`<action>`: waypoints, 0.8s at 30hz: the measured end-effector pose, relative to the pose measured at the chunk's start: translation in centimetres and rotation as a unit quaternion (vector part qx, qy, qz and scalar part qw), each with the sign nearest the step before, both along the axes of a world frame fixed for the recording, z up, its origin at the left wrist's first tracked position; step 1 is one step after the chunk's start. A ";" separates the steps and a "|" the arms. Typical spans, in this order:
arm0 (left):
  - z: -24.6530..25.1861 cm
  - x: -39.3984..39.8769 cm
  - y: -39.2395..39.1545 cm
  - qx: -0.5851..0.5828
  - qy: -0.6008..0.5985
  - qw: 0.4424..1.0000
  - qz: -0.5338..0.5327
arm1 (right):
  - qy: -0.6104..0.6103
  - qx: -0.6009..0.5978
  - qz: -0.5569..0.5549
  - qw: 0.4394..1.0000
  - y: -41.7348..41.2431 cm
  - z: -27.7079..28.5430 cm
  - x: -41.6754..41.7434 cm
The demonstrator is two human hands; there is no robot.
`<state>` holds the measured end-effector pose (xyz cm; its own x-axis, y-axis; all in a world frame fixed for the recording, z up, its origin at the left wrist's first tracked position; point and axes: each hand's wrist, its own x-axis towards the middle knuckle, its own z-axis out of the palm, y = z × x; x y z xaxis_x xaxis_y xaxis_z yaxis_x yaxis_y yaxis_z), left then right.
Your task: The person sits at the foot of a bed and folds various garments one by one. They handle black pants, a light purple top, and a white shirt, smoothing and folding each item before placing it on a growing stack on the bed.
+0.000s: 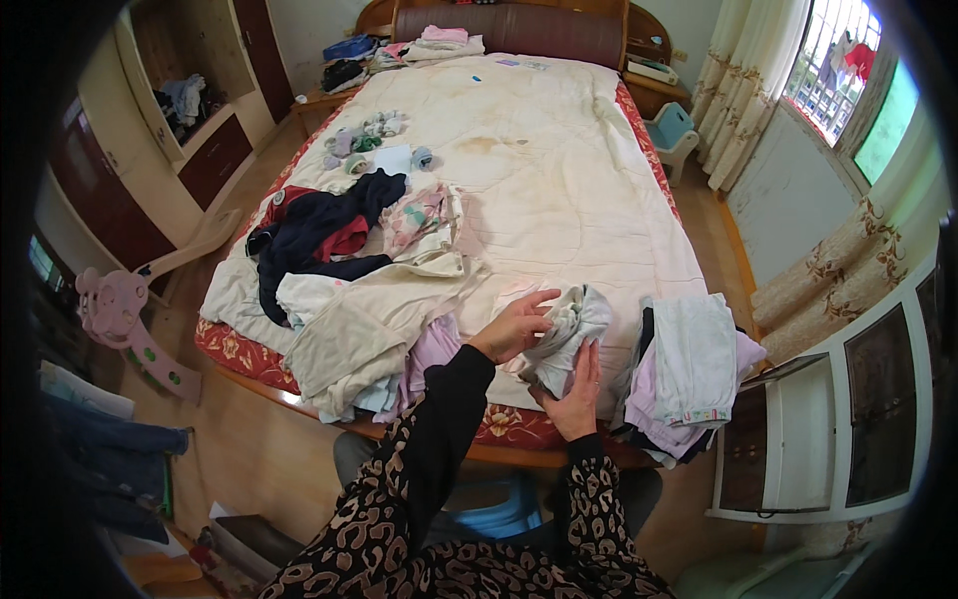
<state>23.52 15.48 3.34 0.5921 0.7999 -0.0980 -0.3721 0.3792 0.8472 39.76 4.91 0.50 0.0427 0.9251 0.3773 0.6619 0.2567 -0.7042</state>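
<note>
A bunched pale grey-white garment point(572, 322) lies on the bed's cream quilt point(554, 217) near its front edge. My left hand point(519, 326) is at its left side, fingers spread, fingertips at the cloth. My right hand point(576, 397) rests against its lower right side, fingers extended. Whether either hand grips the fabric cannot be told. Right of them is a stack of folded clothes with pale trousers point(692, 359) on top. To the left lies a loose heap: a cream garment point(359, 329), a navy garment point(314, 232) with red parts, and a floral garment point(415, 217).
Several rolled socks point(367, 142) sit farther up the bed, beside a white sheet-like item point(393, 159). Folded clothes point(445, 43) lie near the headboard. A blue plastic stool point(498, 509) stands below me. A white-framed cabinet point(801, 434) is at right, a pink toy frame point(123, 307) at left.
</note>
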 end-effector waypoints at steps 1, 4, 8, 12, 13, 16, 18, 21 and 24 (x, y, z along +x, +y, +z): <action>0.1 0.2 0.2 0.002 -0.003 1.000 -0.015 | 0.010 0.012 0.000 1.000 0.1 -0.3 0.4; 0.4 0.7 0.6 0.008 0.030 0.999 -0.017 | 0.137 0.024 0.002 0.990 0.6 -2.3 1.7; 1.3 1.6 -0.2 -0.071 0.032 0.996 0.039 | 0.400 -0.008 0.005 0.917 0.6 -4.5 2.6; 0.6 0.2 -0.1 0.008 0.116 0.993 0.007 | 0.533 -0.046 -0.015 0.845 0.5 -6.0 4.0; 0.4 0.1 0.0 0.033 0.138 0.990 0.008 | 0.556 -0.056 -0.016 0.829 0.5 -5.9 4.0; 0.5 -0.4 0.0 0.143 0.240 0.960 -0.027 | 0.538 -0.085 -0.004 0.839 0.0 -3.5 3.2; 1.1 -0.3 -0.5 0.194 0.276 0.940 -0.048 | 0.518 -0.069 0.064 0.850 -0.8 0.5 1.6; 5.3 2.2 -3.0 0.226 0.265 0.930 -0.120 | 0.443 -0.114 0.132 0.879 -1.1 0.8 2.3; 2.7 5.4 -6.1 0.389 0.277 0.875 -0.082 | 0.468 -0.161 0.122 0.860 -1.3 -2.0 4.0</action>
